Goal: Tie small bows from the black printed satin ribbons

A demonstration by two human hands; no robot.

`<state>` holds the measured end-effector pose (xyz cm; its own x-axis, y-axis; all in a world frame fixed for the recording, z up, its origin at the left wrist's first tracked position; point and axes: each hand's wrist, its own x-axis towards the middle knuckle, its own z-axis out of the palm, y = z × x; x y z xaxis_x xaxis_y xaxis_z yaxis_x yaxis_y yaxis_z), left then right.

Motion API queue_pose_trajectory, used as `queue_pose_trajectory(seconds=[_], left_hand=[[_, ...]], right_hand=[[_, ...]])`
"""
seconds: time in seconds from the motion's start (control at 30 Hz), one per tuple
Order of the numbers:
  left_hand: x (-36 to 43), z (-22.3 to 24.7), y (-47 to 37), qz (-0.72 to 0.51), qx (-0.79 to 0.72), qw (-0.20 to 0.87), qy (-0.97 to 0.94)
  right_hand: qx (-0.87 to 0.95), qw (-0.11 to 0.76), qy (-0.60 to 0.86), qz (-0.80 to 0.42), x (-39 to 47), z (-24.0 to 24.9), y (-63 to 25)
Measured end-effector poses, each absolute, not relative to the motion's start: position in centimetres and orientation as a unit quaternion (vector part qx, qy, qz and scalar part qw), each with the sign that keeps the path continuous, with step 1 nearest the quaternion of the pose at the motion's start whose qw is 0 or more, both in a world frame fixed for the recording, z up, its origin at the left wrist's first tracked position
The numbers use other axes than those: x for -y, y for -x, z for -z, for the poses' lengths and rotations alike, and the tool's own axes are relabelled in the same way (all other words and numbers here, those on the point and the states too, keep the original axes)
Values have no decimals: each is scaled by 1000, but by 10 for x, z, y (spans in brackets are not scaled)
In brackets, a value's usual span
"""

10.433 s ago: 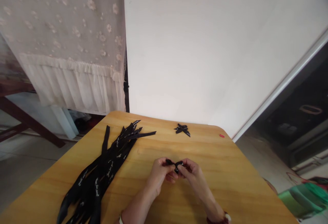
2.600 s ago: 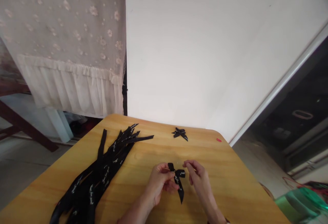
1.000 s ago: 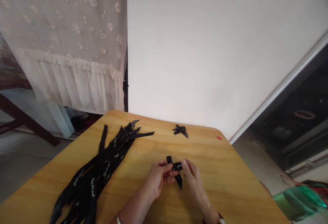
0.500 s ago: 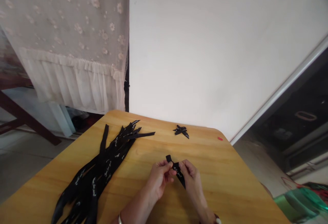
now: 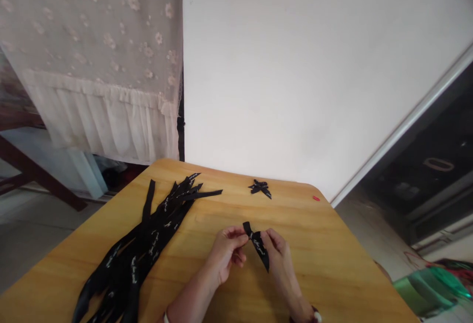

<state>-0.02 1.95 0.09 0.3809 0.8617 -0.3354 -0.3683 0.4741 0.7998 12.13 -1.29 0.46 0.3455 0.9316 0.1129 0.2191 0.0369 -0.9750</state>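
A black ribbon [image 5: 259,247] with white lettering is gathered at a small knot between my two hands, above the table. One short end sticks up and a slanted tail hangs down. On its left side, my left hand [image 5: 228,251] pinches the ribbon near the knot with thumb and forefinger. Opposite it, my right hand [image 5: 278,254] grips the ribbon's right part, its fingers hiding some of it. Beyond the hands, a tied black ribbon bow [image 5: 260,187] lies toward the table's far edge. Left of them spreads a pile of loose black ribbon strips [image 5: 148,244], also lettered in white.
The wooden table [image 5: 325,264] stands against a white panel [image 5: 295,77]. A small red piece [image 5: 316,198] lies near its far right corner. A lace curtain [image 5: 103,67] hangs at the left, and a green translucent object [image 5: 430,291] is at the lower right.
The knot area now shows more clearly, and the tail has turned so more lettering shows. My left fingers have shifted slightly left, while my right hand keeps its grip.
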Motion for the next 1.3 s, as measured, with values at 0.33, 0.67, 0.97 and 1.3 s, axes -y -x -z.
queue_pose_trajectory(seconds=[0.33, 0.67, 0.97, 1.3], left_hand=[[-18, -1, -3, -413, -393, 745, -347], [-20, 2, -2, -412, -422, 730, -346], [-21, -2, 0, -412, -397, 742, -349], [-20, 2, -4, -432, -390, 743, -330]], right_hand=[[487, 544, 547, -410, 15, -9, -117], [486, 560, 570, -354, 10, -6, -128], [543, 509, 587, -319, 9, -1, -129], [522, 517, 584, -346, 11, -2, -128]])
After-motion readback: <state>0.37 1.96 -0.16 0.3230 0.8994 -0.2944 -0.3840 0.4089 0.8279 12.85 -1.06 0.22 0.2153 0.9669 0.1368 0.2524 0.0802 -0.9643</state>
